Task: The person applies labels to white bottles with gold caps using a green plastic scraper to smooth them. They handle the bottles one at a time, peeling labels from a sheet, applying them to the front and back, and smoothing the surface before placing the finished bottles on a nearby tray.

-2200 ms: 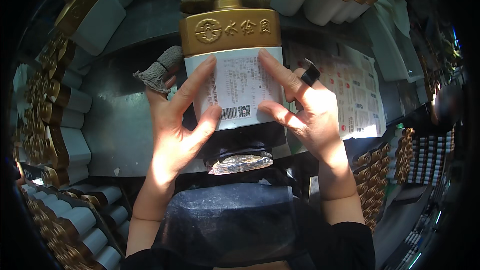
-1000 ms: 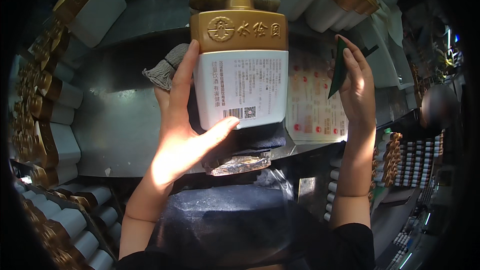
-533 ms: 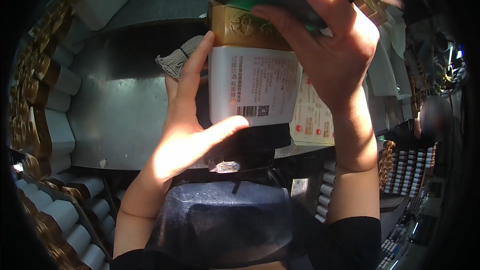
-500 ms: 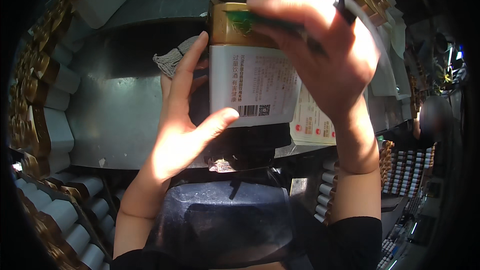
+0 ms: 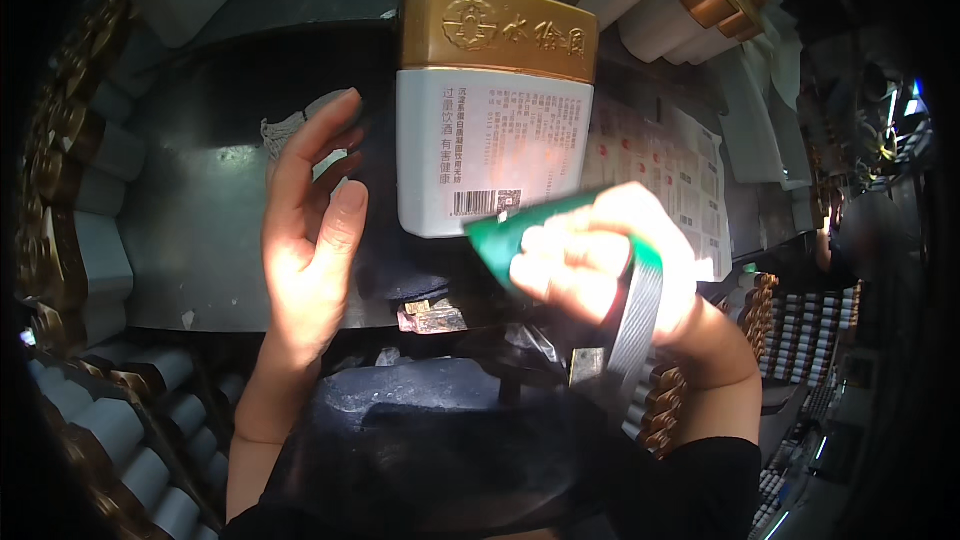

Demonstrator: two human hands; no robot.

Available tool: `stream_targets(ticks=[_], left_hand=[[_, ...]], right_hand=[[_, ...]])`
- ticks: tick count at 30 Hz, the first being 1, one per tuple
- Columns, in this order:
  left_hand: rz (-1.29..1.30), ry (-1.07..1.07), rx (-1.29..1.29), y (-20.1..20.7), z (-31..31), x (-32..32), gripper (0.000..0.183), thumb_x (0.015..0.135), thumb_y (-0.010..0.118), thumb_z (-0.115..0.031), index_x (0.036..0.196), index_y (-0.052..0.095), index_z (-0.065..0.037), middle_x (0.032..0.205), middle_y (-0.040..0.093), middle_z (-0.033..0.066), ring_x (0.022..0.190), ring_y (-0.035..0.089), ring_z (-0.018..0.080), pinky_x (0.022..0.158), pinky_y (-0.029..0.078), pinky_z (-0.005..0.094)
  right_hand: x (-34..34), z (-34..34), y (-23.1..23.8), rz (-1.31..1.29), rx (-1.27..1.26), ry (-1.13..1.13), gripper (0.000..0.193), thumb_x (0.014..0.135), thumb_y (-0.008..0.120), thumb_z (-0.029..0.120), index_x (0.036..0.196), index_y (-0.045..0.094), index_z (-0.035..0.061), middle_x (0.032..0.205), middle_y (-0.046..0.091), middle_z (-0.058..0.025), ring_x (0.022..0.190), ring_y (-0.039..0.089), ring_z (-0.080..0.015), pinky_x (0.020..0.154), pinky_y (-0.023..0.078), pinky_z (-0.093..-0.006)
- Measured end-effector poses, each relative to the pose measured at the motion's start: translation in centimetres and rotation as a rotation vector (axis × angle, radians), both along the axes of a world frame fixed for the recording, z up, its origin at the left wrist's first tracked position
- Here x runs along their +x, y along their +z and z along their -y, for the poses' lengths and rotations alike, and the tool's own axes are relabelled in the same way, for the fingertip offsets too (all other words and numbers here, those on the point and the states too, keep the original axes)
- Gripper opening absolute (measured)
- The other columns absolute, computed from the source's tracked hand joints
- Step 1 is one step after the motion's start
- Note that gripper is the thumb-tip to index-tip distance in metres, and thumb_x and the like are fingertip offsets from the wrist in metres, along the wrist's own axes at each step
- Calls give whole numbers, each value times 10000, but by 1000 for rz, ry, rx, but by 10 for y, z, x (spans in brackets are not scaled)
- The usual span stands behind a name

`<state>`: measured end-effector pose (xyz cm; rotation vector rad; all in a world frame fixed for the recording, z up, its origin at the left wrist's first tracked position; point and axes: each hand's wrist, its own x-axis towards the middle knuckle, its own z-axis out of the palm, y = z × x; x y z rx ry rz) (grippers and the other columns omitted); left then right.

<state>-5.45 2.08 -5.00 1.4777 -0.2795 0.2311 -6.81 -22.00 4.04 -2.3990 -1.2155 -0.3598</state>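
A flat bottle (image 5: 420,155) with a white body, an embossed gold shoulder and a gold neck lies in front of me, its printed side up and its neck pointing away. My right hand (image 5: 635,255) is closed around a scraper (image 5: 498,245) with a flat green blade and a grey ribbed handle. The blade is at the bottle's lower right edge, just below the barcode; whether it touches cannot be told. To the left of the bottle, my left hand (image 5: 305,250) is open, fingers apart, holding nothing. Behind its fingers is a grey knitted cloth (image 5: 285,132), partly hidden.
Sheets of printed labels (image 5: 703,165) lie right of the bottle on the dark metal table (image 5: 190,270). More white and gold bottles (image 5: 100,250) line the left side, and others (image 5: 720,0) stand at the far right. A small clear-and-pink block (image 5: 432,316) sits at the near edge.
My right hand has brought the scraper from the gold shoulder down to the bottle's lower right edge. My left hand has drawn away to the left, off the bottle's side.
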Motion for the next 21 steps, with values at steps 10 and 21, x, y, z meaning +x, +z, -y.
stream_targets(ticks=[10,21], left_hand=[[12,21,12,2,8,-5,471,953,578,-192,1374,464,-13,1388,472,129,1259,476,234,1068,375,366],[49,35,70,6,10,-6,492,924,605,-167,1369,466,-8,1393,469,134,1252,483,235,1069,366,369]], right_hand=[[46,20,20,387,17,-106,270,764,755,10,1023,684,38,888,703,-83,773,675,-192,672,552,-279],[1,13,-4,137,112,7,219,717,763,31,926,719,75,796,665,-40,677,622,-183,605,496,-293]])
